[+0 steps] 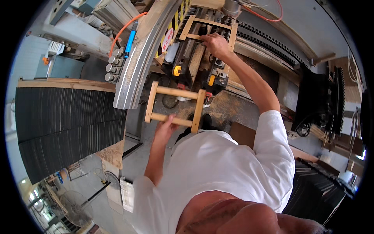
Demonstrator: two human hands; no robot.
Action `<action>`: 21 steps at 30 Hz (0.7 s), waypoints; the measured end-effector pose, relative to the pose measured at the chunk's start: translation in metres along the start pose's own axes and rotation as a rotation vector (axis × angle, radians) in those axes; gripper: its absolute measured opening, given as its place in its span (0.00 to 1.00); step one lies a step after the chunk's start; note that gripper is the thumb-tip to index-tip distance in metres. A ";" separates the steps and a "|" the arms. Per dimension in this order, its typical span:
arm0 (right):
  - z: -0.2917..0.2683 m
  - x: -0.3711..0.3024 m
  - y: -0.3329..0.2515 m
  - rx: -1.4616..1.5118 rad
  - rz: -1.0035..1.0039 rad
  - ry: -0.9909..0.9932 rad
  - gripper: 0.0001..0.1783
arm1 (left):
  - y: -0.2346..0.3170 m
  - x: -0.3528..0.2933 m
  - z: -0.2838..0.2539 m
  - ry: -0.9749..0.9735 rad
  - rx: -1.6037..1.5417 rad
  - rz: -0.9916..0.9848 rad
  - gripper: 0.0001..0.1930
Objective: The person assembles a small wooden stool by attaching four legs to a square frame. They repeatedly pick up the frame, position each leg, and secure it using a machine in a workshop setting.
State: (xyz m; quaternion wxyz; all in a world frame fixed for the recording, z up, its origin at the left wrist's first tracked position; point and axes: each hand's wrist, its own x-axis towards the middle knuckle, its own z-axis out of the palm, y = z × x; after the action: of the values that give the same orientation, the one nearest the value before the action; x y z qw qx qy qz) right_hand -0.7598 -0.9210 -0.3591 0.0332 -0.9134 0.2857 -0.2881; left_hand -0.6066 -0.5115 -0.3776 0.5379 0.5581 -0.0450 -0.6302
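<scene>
A light wooden frame (176,92), two side pieces joined by two crossbars, is held up in front of my body. My left hand (165,126) is closed around its near crossbar. Farther off, a second wooden frame (187,28) of similar shape lies over the rails of a machine (196,58). Its far crossbar has a dark edge. My right hand (216,45) reaches out with its fingers closed on that frame's near crossbar, close to the right side piece. The fingertips are partly hidden.
Yellow knobs (177,70) sit on the machine's near end. A metal beam (130,82) with a blue pen-like tube (130,43) and an orange hose (120,33) runs along the left. Dark panels (70,117) are stacked at the left. Sawdust (226,105) covers the floor below.
</scene>
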 end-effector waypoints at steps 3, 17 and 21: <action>0.021 0.013 0.004 -0.010 -0.070 0.006 0.15 | -0.031 -0.035 -0.026 0.165 -0.142 0.056 0.13; 0.041 0.061 0.067 -0.252 -0.099 -0.043 0.16 | -0.137 -0.008 -0.127 0.536 -0.480 0.102 0.11; 0.048 0.063 0.083 -0.324 -0.104 -0.083 0.12 | -0.144 0.011 -0.131 0.649 -0.477 0.101 0.10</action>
State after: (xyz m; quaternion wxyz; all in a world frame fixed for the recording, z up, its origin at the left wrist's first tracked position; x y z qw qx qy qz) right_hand -0.7329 -1.0290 -0.3860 -0.1177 -0.9314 0.2792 -0.2017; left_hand -0.5961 -0.3884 -0.5282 0.6686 0.5848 0.2471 -0.3871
